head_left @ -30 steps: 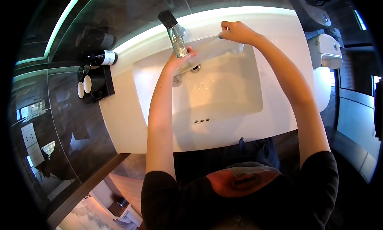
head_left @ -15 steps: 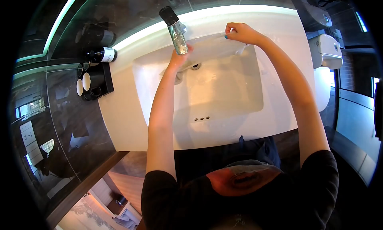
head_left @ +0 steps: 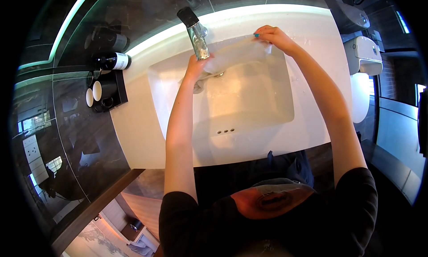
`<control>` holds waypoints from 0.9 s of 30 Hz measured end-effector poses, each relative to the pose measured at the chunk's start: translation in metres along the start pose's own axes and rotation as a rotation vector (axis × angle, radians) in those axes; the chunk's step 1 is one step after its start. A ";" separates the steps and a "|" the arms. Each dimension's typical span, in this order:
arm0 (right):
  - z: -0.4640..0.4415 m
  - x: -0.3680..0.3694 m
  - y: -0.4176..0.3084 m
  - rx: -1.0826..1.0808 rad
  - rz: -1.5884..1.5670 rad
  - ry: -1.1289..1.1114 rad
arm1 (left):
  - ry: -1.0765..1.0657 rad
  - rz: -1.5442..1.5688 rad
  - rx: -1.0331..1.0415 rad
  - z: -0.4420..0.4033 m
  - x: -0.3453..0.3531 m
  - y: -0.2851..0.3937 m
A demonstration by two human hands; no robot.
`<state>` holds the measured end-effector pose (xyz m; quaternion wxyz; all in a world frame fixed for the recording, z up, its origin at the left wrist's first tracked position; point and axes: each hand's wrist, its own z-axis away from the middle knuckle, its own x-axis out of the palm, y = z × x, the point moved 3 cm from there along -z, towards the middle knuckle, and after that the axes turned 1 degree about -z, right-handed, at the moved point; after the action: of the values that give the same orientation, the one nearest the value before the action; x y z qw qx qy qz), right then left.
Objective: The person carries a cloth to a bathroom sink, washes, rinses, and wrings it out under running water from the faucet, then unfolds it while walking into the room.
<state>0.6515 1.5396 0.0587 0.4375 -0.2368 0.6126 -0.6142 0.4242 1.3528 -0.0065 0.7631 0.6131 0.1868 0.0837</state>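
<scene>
A thin, translucent whitish sheet stretches across the back of the white sink, between my two hands. I cannot tell whether it is plastic or fine cloth. My right hand pinches its right end near the back rim of the sink. Under the spout of the chrome tap, my left hand is closed at the other end, its fingers partly hidden by the tap. A greyish, crumpled part hangs below the left hand, close to the drain.
On the counter's left side, a dark pump bottle stands beside a black tray with cups. A white toilet is at the right. Dark tiled wall borders the counter's left side.
The sheet has come up and spread out between my hands, showing more plainly. My right hand has turned slightly and shifted a little right; my left hand stays under the tap.
</scene>
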 end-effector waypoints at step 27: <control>-0.059 0.143 0.013 -0.575 0.572 0.029 | 0.472 -0.760 0.357 0.100 -0.088 -0.009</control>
<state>0.5333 1.4549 0.0029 0.4979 -0.1605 0.8068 -0.2746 0.3814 1.2284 0.0189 0.5593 0.5870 0.5771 -0.0975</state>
